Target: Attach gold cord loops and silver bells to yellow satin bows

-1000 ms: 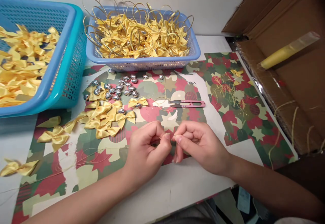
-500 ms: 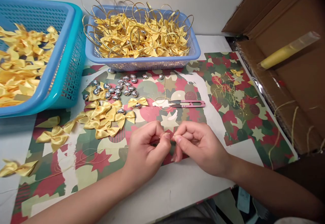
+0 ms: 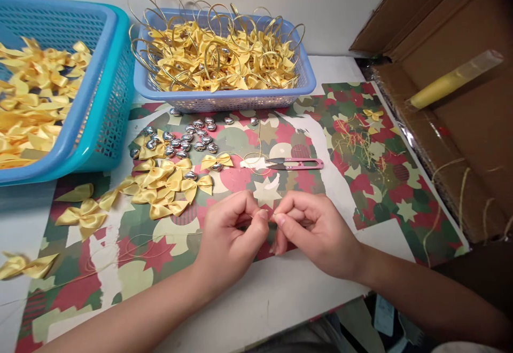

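Observation:
My left hand [image 3: 230,238] and my right hand [image 3: 318,230] meet above the patterned sheet, each with thumb and forefinger pinched. Their fingertips almost touch, and a bit of fine thread seems to run between them. A longer stretch of yellowish thread [image 3: 168,234] trails from my left hand across the sheet to the left. Beyond my hands lies a pair of pink-handled thread snips [image 3: 280,165], with a loop of thread by its tips. Several yellow satin bows [image 3: 160,179] are heaped to the left, below a scatter of small shiny silver bell-like pieces [image 3: 186,145].
A blue basket [image 3: 224,95] at the back holds yellow bows and gold wire rings. Stacked blue and teal baskets [image 3: 100,102] with more bows stand left. Thread scraps [image 3: 356,139] lie right, beside a cardboard box [image 3: 436,144] with a yellow-filled tube [image 3: 452,80].

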`<action>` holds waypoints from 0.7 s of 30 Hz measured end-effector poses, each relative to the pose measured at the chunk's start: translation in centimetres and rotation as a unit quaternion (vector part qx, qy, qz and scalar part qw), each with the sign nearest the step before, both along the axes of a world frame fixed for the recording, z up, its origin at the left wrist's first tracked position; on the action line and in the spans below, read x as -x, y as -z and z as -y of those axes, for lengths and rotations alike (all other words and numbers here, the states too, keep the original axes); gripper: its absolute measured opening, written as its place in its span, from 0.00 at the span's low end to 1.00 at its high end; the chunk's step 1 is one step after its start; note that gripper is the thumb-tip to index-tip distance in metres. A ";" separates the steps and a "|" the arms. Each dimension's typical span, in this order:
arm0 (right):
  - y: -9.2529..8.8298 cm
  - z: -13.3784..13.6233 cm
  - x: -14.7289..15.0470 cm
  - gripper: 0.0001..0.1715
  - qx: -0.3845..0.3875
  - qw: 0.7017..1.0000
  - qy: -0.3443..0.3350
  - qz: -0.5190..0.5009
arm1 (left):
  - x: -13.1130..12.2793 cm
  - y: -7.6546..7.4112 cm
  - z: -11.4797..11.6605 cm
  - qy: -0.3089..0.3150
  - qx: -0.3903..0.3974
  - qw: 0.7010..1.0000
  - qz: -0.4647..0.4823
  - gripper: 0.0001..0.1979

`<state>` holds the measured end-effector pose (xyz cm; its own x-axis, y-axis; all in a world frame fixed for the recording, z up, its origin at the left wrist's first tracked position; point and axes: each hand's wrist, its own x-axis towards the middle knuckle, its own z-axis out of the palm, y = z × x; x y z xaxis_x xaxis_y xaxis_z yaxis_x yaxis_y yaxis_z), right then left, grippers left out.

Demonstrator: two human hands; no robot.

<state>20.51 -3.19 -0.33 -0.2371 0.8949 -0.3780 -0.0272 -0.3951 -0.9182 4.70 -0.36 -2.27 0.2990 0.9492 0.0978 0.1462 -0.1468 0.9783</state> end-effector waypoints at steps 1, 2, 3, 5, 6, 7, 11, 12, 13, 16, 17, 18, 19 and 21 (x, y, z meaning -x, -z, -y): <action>0.0 0.0 0.0 0.09 -0.004 1.000 -0.001 0.001 | 0.0 0.0 0.0 0.000 -0.002 1.000 -0.001 0.15; 0.0 0.0 0.0 0.09 -0.007 1.000 -0.001 0.003 | 0.0 0.0 0.0 0.001 -0.005 1.000 -0.002 0.14; 0.0 0.0 0.0 0.09 -0.010 1.000 -0.001 0.004 | 0.0 0.0 0.0 0.001 -0.007 1.000 -0.002 0.14; 0.1 0.0 0.0 0.09 -0.015 1.000 -0.001 0.006 | -0.1 0.0 0.0 0.003 -0.009 1.000 -0.002 0.14; 0.1 0.1 0.0 0.09 -0.016 1.000 -0.001 0.007 | -0.1 0.0 0.0 0.004 -0.009 1.000 -0.001 0.14; 0.1 0.1 0.0 0.09 -0.017 1.000 -0.002 0.007 | 0.0 -0.1 -0.1 0.005 -0.009 1.000 0.001 0.14; 0.1 0.0 0.0 0.09 -0.021 1.000 -0.006 0.009 | 0.0 -0.3 -0.1 0.005 -0.004 1.000 0.004 0.14; 0.1 0.0 -0.1 0.09 -0.024 1.000 -0.008 0.009 | 0.0 -0.3 -0.1 0.005 0.000 1.000 0.005 0.14; 0.1 0.0 -0.1 0.10 -0.027 1.000 -0.009 0.009 | 0.0 -0.4 -0.1 0.005 0.003 1.000 0.006 0.14; 0.1 0.0 -0.1 0.10 -0.030 0.999 -0.009 0.008 | 0.1 -0.4 -0.1 0.001 0.013 1.000 0.007 0.14; 0.1 0.1 -0.1 0.10 -0.029 0.999 -0.009 0.008 | 0.1 -0.4 -0.1 0.000 0.017 1.000 0.009 0.14; 0.1 0.1 0.0 0.09 -0.029 1.000 -0.008 0.009 | 0.1 -0.4 -0.1 0.000 0.020 1.000 0.010 0.14; 0.1 0.1 0.0 0.09 -0.028 1.000 -0.007 0.010 | 0.1 -0.4 -0.1 0.000 0.023 1.000 0.012 0.14; 0.1 0.1 0.0 0.09 -0.030 0.999 -0.007 0.010 | 0.1 -0.4 -0.1 0.000 0.027 0.999 0.017 0.14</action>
<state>20.53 -3.25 -0.45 -0.2424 0.9129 -0.3284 -0.0025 -0.3391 -0.9408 4.57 -0.30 -1.90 0.2971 0.9532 0.0562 0.1134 -0.0936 0.9891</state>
